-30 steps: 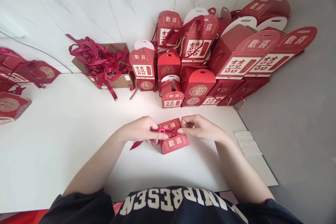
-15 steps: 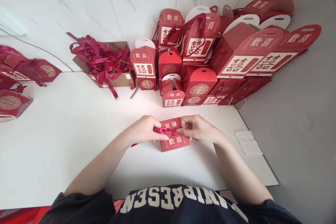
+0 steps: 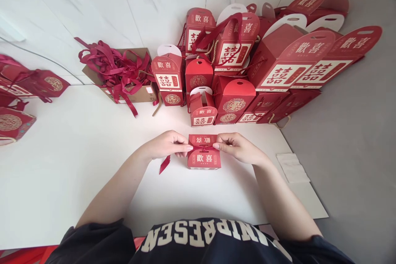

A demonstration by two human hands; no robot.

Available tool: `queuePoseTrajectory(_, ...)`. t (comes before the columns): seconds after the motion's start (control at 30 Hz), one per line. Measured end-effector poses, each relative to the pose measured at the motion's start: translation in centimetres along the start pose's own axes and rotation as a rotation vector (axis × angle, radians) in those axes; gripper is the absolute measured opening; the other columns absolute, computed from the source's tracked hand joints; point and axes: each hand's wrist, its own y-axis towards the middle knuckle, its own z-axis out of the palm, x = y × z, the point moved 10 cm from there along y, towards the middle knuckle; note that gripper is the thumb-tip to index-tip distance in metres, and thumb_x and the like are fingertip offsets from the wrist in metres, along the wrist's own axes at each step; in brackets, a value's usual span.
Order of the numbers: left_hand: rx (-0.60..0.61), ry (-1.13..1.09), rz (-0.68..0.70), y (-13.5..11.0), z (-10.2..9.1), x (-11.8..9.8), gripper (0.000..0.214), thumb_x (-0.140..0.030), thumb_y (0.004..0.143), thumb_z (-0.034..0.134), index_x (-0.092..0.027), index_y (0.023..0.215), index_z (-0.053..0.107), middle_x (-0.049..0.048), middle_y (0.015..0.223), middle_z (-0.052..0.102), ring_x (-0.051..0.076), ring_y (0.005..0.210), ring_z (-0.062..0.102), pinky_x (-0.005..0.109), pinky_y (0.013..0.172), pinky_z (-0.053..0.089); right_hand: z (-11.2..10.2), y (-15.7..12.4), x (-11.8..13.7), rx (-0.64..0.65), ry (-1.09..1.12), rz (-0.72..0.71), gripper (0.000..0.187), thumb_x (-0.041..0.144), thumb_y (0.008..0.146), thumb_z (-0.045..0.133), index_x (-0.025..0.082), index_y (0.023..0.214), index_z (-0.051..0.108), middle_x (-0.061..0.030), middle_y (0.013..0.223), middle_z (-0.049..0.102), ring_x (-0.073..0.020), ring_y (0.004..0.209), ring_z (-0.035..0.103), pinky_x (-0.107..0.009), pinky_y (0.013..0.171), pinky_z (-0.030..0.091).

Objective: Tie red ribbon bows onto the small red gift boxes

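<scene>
Ribbon [image 3: 204, 148] runs taut over the box [image 3: 204, 159] on the table [image 3: 93, 152] before me, my left hand [image 3: 171, 144] and right hand [image 3: 236, 146] each pinching it, thumb against finger. Its slack has gone since half a second ago; the tying seems to be tightening.

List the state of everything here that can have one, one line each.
Left hand: pinching the red ribbon.
Right hand: pinching the red ribbon.
Red ribbon: drawn across the gift box, a loose end hanging at left.
Gift box: top flaps folded shut.
Cardboard box: open.
Heaped ribbons: tangled, spilling over its rim.
Small box beyond the hands: upright, flaps parted.
White sheet: lying flat.
</scene>
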Motion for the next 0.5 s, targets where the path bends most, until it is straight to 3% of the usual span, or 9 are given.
queuePoseTrajectory(0.13,0.028,0.025,-0.001,0.5,-0.1,0.7,0.033,-0.042,0.085,0.064,-0.015,0.067,0.067,0.0021,0.069,0.064,0.011,0.066,0.058,0.024,0.065,0.047,-0.3,-0.2,-0.9,-0.015,-0.069,0.095,0.044,0.054,0.094,0.052,0.018,0.069,0.045,0.0044,0.058,0.047,-0.0088,0.052,0.041,-0.024,0.052,0.031)
queuePoseTrajectory(0.27,0.095,-0.034,-0.044,0.8,0.2,1.8,0.031,-0.044,0.082,0.068,-0.014,0.073,0.072,0.0043,0.072,0.068,0.013,0.069,0.062,0.025,0.067,0.050,0.0,-0.2,-1.2,0.017,0.012,0.113,0.043,0.055,0.095,0.051,0.019,0.072,0.049,0.0004,0.062,0.059,-0.0117,0.055,0.051,-0.025,0.056,0.038)
queuePoseTrajectory(0.5,0.051,-0.152,-0.103,0.4,0.1,2.0,0.035,-0.049,0.079,0.072,-0.014,0.082,0.068,0.0049,0.072,0.072,0.013,0.060,0.067,0.024,0.058,0.051,0.2,0.1,-0.9,0.024,0.117,0.066,0.045,0.058,0.094,0.051,0.018,0.073,0.049,0.0036,0.065,0.043,-0.0093,0.057,0.038,-0.025,0.056,0.031)
